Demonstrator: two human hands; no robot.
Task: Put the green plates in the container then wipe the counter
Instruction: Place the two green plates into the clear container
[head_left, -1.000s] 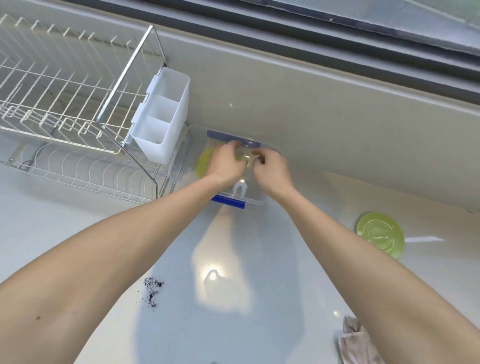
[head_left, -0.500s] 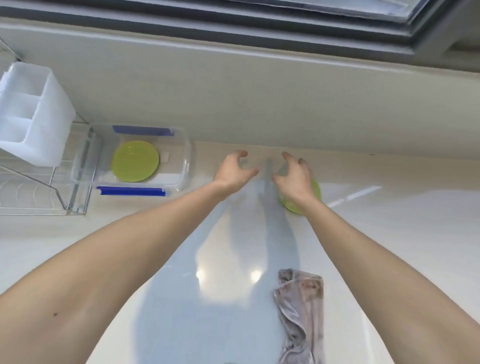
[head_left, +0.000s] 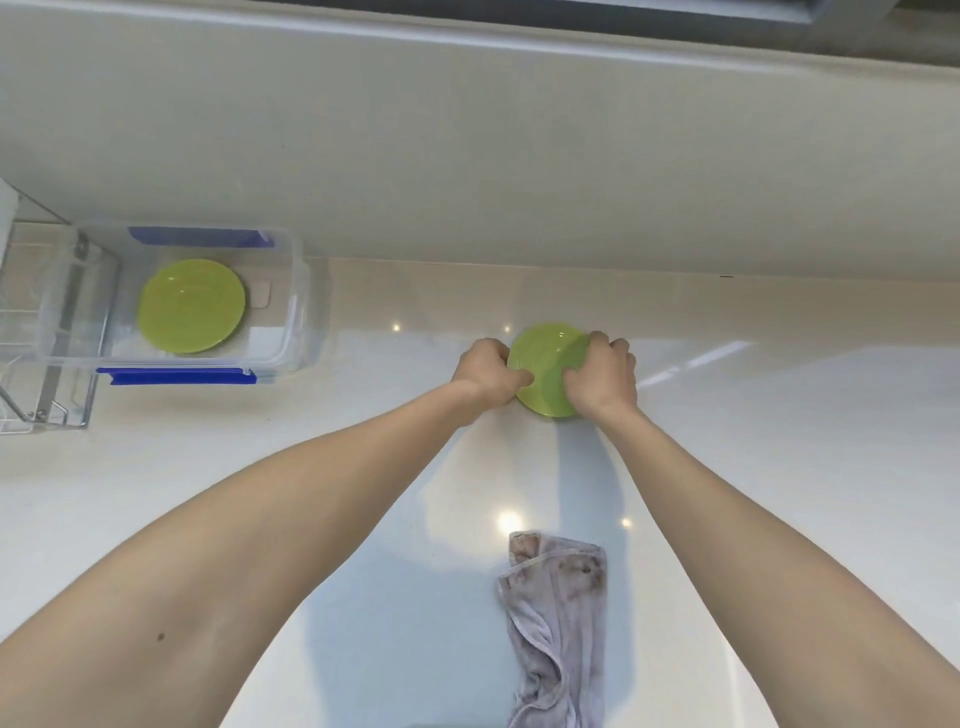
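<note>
The pale, glossy table (head_left: 779, 467) runs along a light wall under a window frame, and small lamp reflections shine on its surface. Nearest to the person, a crumpled grey cloth (head_left: 558, 634) with brownish stains lies on the table between the two forearms; no hand touches it. From this I judge that the wiping is not yet begun.

Farther out, both hands meet at the second green plate (head_left: 545, 374). The left hand (head_left: 485, 374) grips its left edge with curled fingers and the thumb reaching onto the plate. The right hand (head_left: 602, 376) grips the right edge in the same way, with fingers curled over the rim. I cannot tell if the plate is flat on the table or a little lifted, because the hands cover much of the rim.

Well apart to the left, near the wall, the clear container (head_left: 298, 291) with blue clips stands open, and one green plate (head_left: 191, 305) lies flat on its bottom. Beside the container, at the left edge of the view, a part of a wire dish rack (head_left: 47, 410) shows.

So one plate is already in place, and the plate in the hands has to be carried left to the container. After that only the wiping with the cloth is left, as far as the view shows.
</note>
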